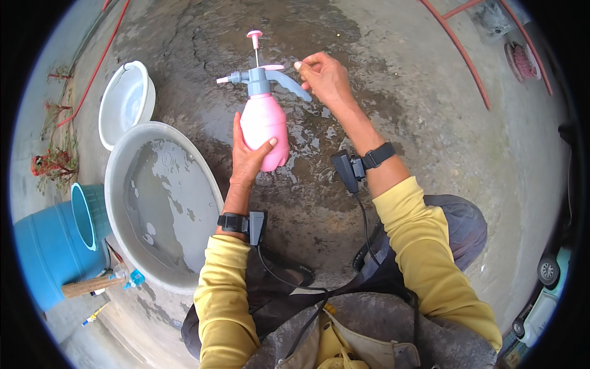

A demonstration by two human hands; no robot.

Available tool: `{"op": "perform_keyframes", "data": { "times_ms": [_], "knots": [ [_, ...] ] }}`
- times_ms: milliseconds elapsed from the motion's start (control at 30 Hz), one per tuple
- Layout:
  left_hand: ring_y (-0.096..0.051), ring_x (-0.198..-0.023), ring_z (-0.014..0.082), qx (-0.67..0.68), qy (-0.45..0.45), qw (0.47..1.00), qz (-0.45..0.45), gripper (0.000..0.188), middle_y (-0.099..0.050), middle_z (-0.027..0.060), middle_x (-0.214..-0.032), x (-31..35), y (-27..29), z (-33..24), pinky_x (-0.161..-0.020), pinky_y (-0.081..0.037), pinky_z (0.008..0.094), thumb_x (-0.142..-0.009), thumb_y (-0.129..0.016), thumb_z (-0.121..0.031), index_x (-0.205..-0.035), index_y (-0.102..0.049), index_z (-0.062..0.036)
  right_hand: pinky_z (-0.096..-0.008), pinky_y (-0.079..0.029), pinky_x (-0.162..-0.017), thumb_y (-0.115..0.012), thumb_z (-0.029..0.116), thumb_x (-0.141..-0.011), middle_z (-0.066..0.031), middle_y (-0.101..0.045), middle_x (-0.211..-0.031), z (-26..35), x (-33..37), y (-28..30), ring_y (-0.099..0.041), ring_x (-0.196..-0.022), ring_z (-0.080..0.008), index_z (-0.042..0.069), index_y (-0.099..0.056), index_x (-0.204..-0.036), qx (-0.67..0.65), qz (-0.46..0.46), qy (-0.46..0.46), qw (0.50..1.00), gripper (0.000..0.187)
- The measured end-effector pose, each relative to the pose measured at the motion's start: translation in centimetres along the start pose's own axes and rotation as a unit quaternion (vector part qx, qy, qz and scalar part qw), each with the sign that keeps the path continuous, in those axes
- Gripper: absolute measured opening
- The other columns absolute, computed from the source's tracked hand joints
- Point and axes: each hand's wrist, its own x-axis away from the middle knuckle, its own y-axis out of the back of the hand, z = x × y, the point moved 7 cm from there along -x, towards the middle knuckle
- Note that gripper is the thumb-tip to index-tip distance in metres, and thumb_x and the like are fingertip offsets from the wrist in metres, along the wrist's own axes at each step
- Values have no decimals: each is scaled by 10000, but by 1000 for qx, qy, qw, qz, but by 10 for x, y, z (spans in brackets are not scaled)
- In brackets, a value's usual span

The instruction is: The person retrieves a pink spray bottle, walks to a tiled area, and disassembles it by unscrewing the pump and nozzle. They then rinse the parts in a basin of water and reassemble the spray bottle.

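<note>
L hand [247, 161] grips pink spray btl [264, 126] round its lower body. R hand [327, 81] part-curled, just R of btl's blue-grey handle [290, 84]; can't tell if holding anything. Grey tub [117, 200] L of L hand.

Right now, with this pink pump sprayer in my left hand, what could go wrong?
The left hand grips the smooth-looking pink pump sprayer low on its body, so it might slip onto the wet concrete.

The left wrist device sits close to the grey basin, which seems to hold water; a dip of that arm could wet it.

The black cable from the right wrist hangs slack and might snag.
</note>
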Motion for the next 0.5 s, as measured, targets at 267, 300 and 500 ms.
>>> {"op": "perform_keyframes", "data": {
  "times_ms": [267, 300, 500],
  "knots": [
    [-503, -1260, 312, -187, -74, 979, 44, 1156, -453, 237, -1398, 15, -27, -18, -1055, -398, 398, -638, -855, -379, -1503, -185, -4, -380, -535, -823, -825, 403, -675, -222, -632, -1087, -3, 17, -53, -649, -983, -331, -35, -466, -1218, 43, 87, -58, 994, 785],
    [-500, -1263, 309, -177, -80, 980, 44, 1146, -455, 230, -1399, 16, -26, -18, -1056, -396, 401, -645, -852, -372, -1503, -187, -5, -375, -538, -810, -841, 363, -665, -198, -634, -1081, -6, 15, -56, -649, -963, -305, -26, -469, -1213, -27, 100, -56, 993, 768],
    [-516, -1238, 284, 242, 119, 942, 199, 1023, -475, 179, -1391, 22, -13, 18, -1057, -407, 398, -733, -795, -412, -1489, -241, -1, -380, -494, -958, -784, 99, -774, -97, -662, -1054, -13, 22, -72, -636, -1002, -221, 17, -538, -1255, -461, 296, -106, 830, 546]
  ]
}}
